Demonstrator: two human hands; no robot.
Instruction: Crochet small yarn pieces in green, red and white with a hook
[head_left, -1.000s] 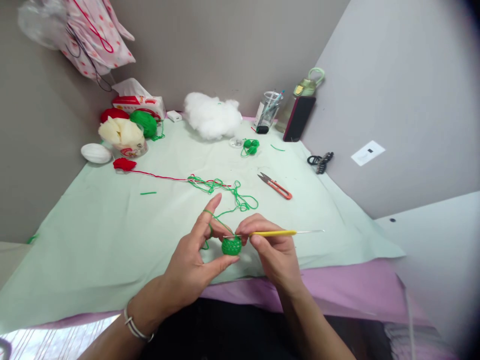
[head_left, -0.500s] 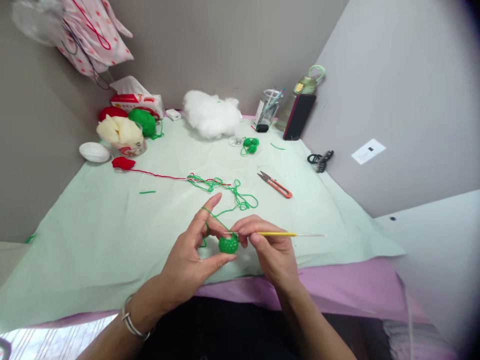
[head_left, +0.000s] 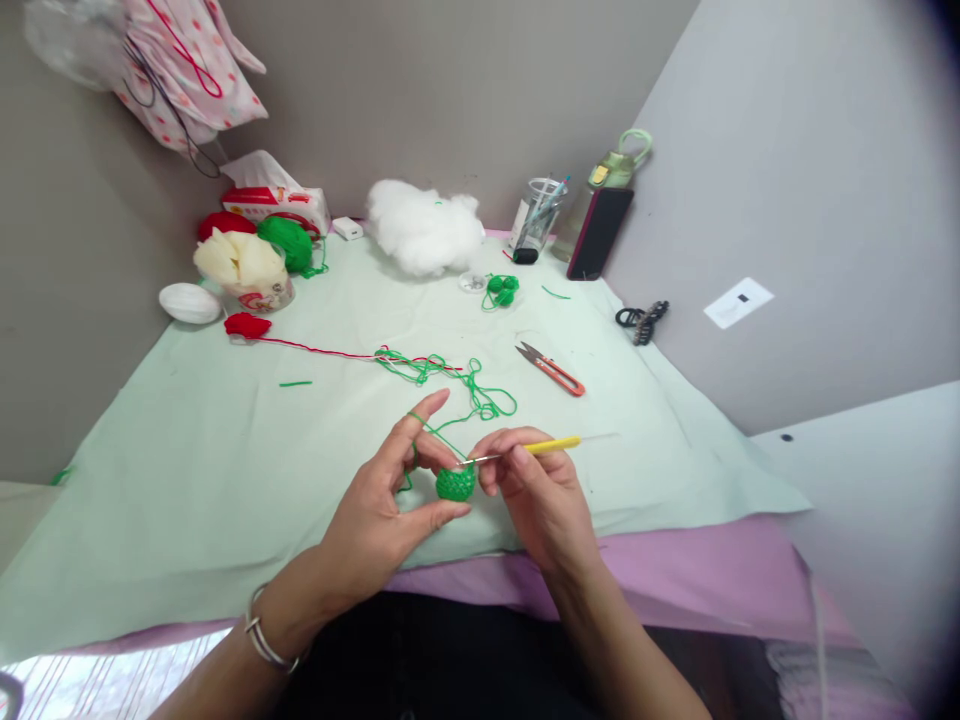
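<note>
Sitting between left hand (head_left: 373,515) and right hand (head_left: 553,505): green crocheted piece (head_left: 456,484), pinched in the left fingers. Right fingers: closed round yellow-handled crochet hook (head_left: 553,445), its tip at the piece's upper edge. Green yarn (head_left: 474,385): looped over the raised left index finger, tangled beyond the piece. Orange-handled snips (head_left: 559,374): beyond the piece, to its right. White stuffing (head_left: 425,230): farther beyond.

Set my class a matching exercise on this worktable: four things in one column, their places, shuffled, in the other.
Things
1. crochet hook
2. orange-handled snips
3. phone
4. green crocheted piece

Places
a. propped up in front of the bottle
b. held between thumb and fingers of the left hand
c. gripped in the right hand
d. lying on the pale green cloth

Pairs: 1-c, 2-d, 3-a, 4-b
</note>
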